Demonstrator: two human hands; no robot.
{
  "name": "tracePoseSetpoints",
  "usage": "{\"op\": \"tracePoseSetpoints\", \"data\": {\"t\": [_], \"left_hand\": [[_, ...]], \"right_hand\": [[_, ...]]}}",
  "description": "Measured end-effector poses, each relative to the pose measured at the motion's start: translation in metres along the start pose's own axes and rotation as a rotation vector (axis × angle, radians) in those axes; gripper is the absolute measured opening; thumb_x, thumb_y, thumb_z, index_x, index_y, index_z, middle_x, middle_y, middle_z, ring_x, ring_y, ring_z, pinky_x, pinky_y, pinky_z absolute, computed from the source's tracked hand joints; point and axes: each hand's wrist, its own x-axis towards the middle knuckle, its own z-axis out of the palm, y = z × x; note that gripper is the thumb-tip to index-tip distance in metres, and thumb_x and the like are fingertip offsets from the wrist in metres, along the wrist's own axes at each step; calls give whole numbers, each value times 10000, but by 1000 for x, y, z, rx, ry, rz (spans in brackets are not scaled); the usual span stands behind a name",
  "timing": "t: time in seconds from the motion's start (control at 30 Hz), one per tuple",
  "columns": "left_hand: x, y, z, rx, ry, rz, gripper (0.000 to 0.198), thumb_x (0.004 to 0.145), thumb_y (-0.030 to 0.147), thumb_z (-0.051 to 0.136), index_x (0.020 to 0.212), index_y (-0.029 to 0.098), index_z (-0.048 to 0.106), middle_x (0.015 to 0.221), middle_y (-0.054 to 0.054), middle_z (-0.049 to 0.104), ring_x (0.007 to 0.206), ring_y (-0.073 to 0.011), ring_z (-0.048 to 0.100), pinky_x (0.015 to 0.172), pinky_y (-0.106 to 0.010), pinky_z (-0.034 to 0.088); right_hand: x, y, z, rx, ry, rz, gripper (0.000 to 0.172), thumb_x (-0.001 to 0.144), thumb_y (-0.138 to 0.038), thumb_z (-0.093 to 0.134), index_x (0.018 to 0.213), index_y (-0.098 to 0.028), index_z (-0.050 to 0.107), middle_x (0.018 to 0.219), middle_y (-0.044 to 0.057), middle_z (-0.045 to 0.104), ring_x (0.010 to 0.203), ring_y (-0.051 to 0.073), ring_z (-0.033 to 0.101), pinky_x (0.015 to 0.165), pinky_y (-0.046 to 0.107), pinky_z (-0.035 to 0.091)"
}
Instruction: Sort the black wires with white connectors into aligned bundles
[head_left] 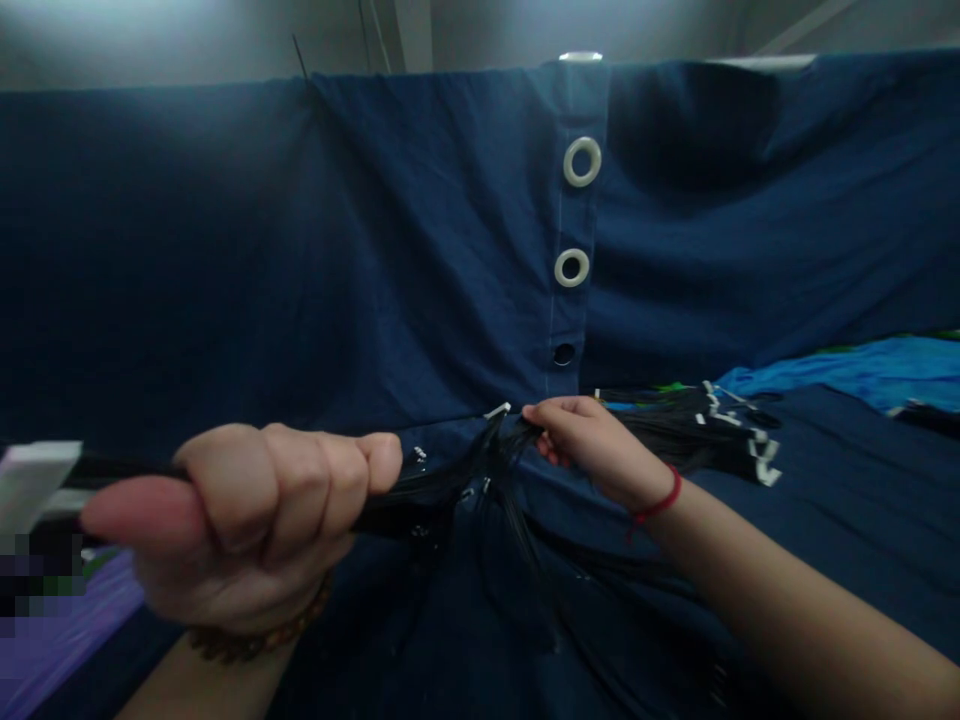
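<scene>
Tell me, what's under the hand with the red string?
Under the right hand run thin black wires, lying over dark blue cloth. The wires inside its fingers are hidden, and so is the cloth beneath it.

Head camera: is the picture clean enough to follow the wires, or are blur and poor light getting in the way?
Head view: dim overall, with pale glare on the wall at top left; the left hand looks soft and swollen by wide-angle distortion close to the lens; the black wires nearly vanish against the navy cloth; a pixelated patch hides the lower left edge.
</scene>
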Motion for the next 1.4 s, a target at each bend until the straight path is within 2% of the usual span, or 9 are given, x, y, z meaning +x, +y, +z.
{"op": "tracePoseSetpoints", "data": {"t": [0.07,0.2,0.37,0.53,0.7,0.8,0.93,1.2,1.4], "left_hand": [[4,-1,5,125,-126,-56,512,835,529,368,475,181,262,336,80,266,296,-93,330,478,-294,360],[12,-3,11,329,-116,-110,502,831,487,429,461,171,302,354,79,290,319,-83,371,530,-317,381],[27,-10,5,399,-294,-152,517,824,538,390,461,175,326,318,70,314,350,-111,483,573,-334,406],[29,-13,0,348,-205,-144,366,769,474,544,513,215,515,371,42,503,581,-175,630,744,-365,506],[21,-15,-4,299,-171,-266,224,766,431,569,680,236,638,573,-1,632,825,-257,638,885,-519,431],[18,-11,1,351,-172,-283,192,786,391,562,711,230,635,694,-17,668,889,-274,620,891,-514,424],[17,-3,12,574,-147,-474,77,805,214,563,770,202,631,1021,-60,646,1044,-279,550,926,-424,417],[19,-16,-2,568,-85,-692,197,844,235,501,1028,217,568,1117,-92,611,694,-152,641,666,-278,529],[21,-9,-12,613,-51,-807,152,797,239,568,940,200,597,791,-46,687,599,-140,619,548,-232,509]], "right_hand": [[0,-4,-7,30,77,-67,242,884,-338,471,961,-124,553,836,19,584,640,102,566,566,258,483],[-3,-11,-13,85,215,-207,229,884,-332,472,874,-119,558,730,-13,560,543,73,524,497,217,451],[-9,-19,-21,131,349,-327,228,883,-306,480,765,-121,542,609,-54,497,435,40,435,413,171,384],[-6,-19,-29,193,425,-352,230,876,-281,495,717,-119,532,579,-64,480,414,33,413,393,160,364],[-2,-17,-31,347,488,-394,226,878,-288,490,726,-125,528,585,-61,480,434,42,433,412,171,379],[0,-17,-32,444,526,-410,233,874,-285,494,705,-127,519,572,-66,466,437,44,434,425,178,389],[4,-16,-41,546,619,-420,217,876,-272,492,716,-128,518,575,-67,462,423,38,416,401,166,370],[-3,-29,-52,733,753,-492,157,879,-251,488,801,-123,536,637,-51,494,435,33,420,392,156,366],[-12,-39,-76,856,896,-543,158,892,-253,462,818,-136,537,644,-47,496,431,34,409,385,156,361]]}}
